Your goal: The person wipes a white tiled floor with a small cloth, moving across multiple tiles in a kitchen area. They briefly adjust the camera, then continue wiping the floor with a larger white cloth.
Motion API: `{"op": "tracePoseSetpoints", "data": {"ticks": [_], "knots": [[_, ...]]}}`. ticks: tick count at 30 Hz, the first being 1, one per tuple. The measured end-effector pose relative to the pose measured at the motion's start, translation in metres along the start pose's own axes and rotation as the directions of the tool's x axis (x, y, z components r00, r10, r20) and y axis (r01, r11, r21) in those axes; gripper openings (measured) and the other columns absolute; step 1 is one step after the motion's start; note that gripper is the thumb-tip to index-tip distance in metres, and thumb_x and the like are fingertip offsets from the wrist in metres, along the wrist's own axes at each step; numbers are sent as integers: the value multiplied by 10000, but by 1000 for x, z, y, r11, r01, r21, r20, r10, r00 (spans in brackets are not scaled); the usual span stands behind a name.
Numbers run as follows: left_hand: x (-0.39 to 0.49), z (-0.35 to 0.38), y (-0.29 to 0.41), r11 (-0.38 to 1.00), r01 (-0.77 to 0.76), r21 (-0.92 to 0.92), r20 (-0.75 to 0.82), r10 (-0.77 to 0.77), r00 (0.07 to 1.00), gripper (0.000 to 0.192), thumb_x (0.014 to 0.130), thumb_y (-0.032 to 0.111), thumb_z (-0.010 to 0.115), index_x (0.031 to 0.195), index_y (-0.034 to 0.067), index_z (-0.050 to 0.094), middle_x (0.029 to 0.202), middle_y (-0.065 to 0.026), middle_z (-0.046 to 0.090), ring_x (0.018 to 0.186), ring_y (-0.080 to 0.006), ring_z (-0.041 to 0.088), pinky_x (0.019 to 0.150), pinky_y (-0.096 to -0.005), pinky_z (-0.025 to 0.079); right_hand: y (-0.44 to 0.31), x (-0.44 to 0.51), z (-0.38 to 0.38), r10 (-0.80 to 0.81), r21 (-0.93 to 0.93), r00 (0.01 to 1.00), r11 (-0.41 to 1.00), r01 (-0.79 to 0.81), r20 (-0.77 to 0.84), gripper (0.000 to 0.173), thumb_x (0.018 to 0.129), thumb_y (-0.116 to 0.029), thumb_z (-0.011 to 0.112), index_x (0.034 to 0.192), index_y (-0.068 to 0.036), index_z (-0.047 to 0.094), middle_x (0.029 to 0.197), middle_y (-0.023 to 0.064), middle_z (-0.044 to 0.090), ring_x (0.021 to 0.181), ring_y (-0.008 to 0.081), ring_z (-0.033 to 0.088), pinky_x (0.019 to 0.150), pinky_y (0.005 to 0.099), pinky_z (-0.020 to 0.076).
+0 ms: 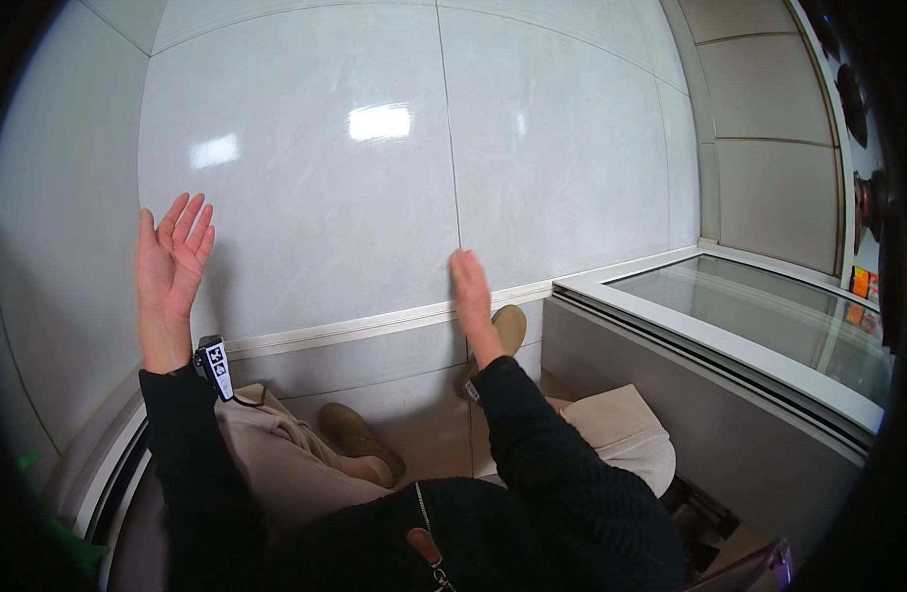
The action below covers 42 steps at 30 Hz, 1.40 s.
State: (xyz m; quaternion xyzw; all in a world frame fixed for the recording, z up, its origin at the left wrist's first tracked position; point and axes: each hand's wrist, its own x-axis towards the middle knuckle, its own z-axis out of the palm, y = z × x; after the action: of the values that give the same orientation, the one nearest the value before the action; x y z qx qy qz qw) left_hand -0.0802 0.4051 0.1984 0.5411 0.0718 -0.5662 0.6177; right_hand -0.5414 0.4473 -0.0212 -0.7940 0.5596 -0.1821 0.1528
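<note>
My left hand is raised at the left, palm up, with its fingers apart and nothing in it. A small device with printed markers is strapped at that wrist, with a short dark cable. My right hand is seen edge-on near the centre, over the white threshold strip; its fingers look straight and close together, and I see nothing held in it. Light grey floor tiles lie beyond both hands. Below are my brown shoes and beige trousers.
A glass sliding door panel with a white frame stands at the right. Beyond it is a tiled cabinet front with dark cookware on top at the rim. Another white frame edge and green leaves are at lower left.
</note>
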Motion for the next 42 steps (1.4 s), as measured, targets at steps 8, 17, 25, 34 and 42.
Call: {"op": "tracePoseSetpoints", "data": {"ticks": [8, 17, 25, 34, 42], "knots": [[-4, 2, -3, 999, -10, 53, -24, 11, 1000, 597, 1045, 455, 280, 1388, -15, 414, 1372, -152, 517, 1226, -246, 537, 983, -345, 463, 58, 157, 9, 421, 342, 885, 876, -340, -199, 286, 908, -8, 513, 1177, -14, 612, 1243, 192, 606, 1197, 382, 546, 1024, 422, 437], [-6, -16, -2, 997, -64, -32, -26, 64, 998, 589, 1046, 441, 289, 1392, -21, 407, 1403, -166, 485, 1254, -256, 513, 1005, -371, 458, -61, -4, 22, -72, 196, 997, 979, 63, 40, 424, 831, 29, 550, 1249, -30, 588, 1336, 156, 551, 1258, 386, 501, 1032, 439, 428], [-6, -25, -1, 992, -74, -100, -98, 65, 993, 589, 1047, 435, 286, 1401, -23, 392, 1419, -164, 472, 1275, -270, 499, 1022, -389, 451, 73, 80, 2, -149, -242, 989, 959, 150, 20, 408, 839, 11, 544, 1246, -23, 568, 1352, 156, 536, 1278, 381, 476, 1038, 492, 397], [-13, -38, 17, 980, -157, -126, -37, 154, 987, 628, 1046, 452, 241, 1413, -45, 350, 1458, -206, 401, 1329, -339, 418, 1085, -459, 365, -36, -3, 48, 154, 69, 986, 986, -149, -70, 497, 834, 121, 448, 1307, -5, 531, 1396, 201, 482, 1330, 418, 402, 1094, 438, 370], [-68, -56, 27, 923, -315, -220, -125, 294, 948, 624, 1038, 466, 247, 1354, -53, 391, 1360, -211, 468, 1223, -347, 489, 1015, -474, 421, -210, 12, 123, -438, 445, 895, 820, 360, 83, 439, 842, 21, 500, 1279, 18, 547, 1355, 170, 524, 1277, 391, 470, 1063, 434, 399]]}}
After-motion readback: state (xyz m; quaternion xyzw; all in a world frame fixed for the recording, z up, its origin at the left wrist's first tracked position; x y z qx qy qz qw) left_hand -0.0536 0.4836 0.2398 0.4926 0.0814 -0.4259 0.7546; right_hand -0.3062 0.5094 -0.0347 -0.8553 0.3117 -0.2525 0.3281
